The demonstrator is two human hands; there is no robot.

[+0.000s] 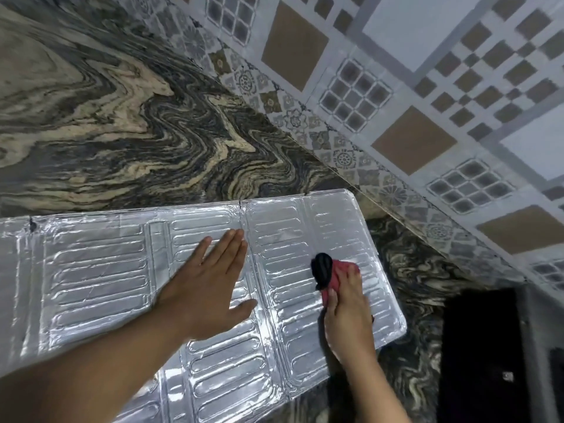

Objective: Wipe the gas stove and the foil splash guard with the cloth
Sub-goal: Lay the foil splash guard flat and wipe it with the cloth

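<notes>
Foil splash guard [100, 279], a silver embossed folding panel, is lying flat on the swirled dark-and-cream stone bench [100, 123], reaching toward its back edge. Nearest, the left hand [210, 288] is pressing flat on the middle panel, fingers [235, 245] spread straight and gripping nothing, probably pinning the light foil so it is not sliding. Beside it, the right hand [348, 312] is bearing down with fingers [351, 277] curled over the bunched red-and-black cloth [326, 273], rubbing the right panel. Beyond, the patterned grey-and-tan tiled wall [396, 87] is rising behind the bench.
</notes>
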